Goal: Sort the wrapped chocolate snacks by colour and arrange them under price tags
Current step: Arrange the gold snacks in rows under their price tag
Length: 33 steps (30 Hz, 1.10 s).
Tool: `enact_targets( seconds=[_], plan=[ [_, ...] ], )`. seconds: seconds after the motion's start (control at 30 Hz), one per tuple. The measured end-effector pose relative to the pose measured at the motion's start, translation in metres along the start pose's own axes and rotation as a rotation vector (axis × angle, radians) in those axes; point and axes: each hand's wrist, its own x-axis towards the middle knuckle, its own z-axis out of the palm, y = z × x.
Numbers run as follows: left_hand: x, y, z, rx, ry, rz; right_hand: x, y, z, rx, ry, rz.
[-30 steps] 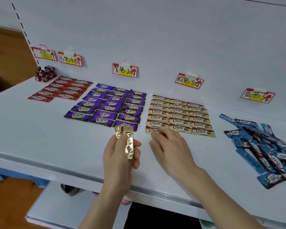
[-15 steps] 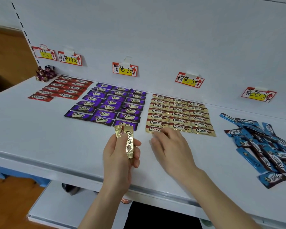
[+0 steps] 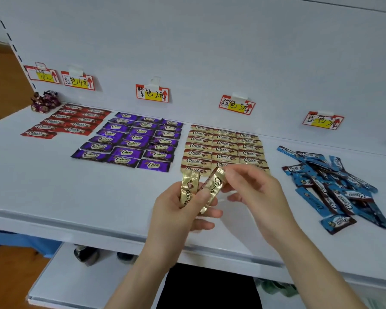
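The left hand (image 3: 176,217) gripped 2 gold snacks (image 3: 188,189) upright above the shelf (image 3: 54,186) — the right hand (image 3: 256,197) pinched the top end of the right-hand one. Both hung just in front of the gold rows (image 3: 224,148), which lay below a price tag (image 3: 236,105).

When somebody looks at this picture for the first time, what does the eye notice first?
First, the hands at the front: the left hand holds a gold snack and a second gold snack, whose top the right hand pinches. Behind them lie neat blocks of red snacks, purple snacks and gold rows, while the blue snacks at the right make a loose heap.
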Motion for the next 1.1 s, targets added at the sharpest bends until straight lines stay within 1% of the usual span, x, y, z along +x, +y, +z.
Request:
enact_targets(
  seconds=[0.1,0.2,0.33,0.37,0.43,0.5,0.6,0.73,0.87,0.93,1.03,1.07,1.1],
  plan=[
    [-0.005,0.002,0.013,0.023,-0.007,0.011,-0.007,-0.009,-0.011,0.028,-0.048,0.022],
    [-0.01,0.002,0.024,0.005,0.019,-0.014,-0.011,-0.01,-0.02,0.043,-0.033,0.013],
    [-0.012,0.006,0.031,-0.252,-0.002,-0.159,-0.016,-0.011,-0.03,0.028,-0.042,-0.029],
    [-0.012,0.008,0.031,-0.282,-0.017,-0.177,-0.017,-0.011,-0.032,0.03,-0.045,-0.028],
    [-0.012,0.008,0.031,-0.305,-0.031,-0.166,-0.019,-0.009,-0.034,0.052,-0.03,-0.008],
    [-0.012,0.005,0.033,-0.324,0.007,-0.135,-0.023,-0.007,-0.033,0.086,-0.021,0.032],
    [-0.012,0.0,0.036,-0.272,0.063,-0.087,-0.03,-0.002,-0.027,0.074,-0.042,0.059],
    [-0.012,-0.003,0.036,-0.185,0.089,-0.017,-0.03,0.002,-0.023,0.058,-0.014,0.042],
    [-0.008,-0.001,0.031,-0.095,0.066,-0.031,-0.024,0.004,-0.024,0.009,-0.049,0.057],
    [-0.005,0.0,0.028,-0.017,0.086,-0.033,-0.02,0.001,-0.028,-0.057,-0.129,0.049],
    [0.003,0.002,0.024,0.036,0.105,-0.049,-0.014,-0.003,-0.035,-0.199,-0.344,0.048],
    [0.004,0.003,0.024,0.044,0.095,-0.061,-0.012,-0.003,-0.035,-0.223,-0.376,0.054],
    [0.006,0.002,0.024,0.052,0.091,-0.073,-0.01,-0.001,-0.036,-0.229,-0.372,0.057]
  ],
)
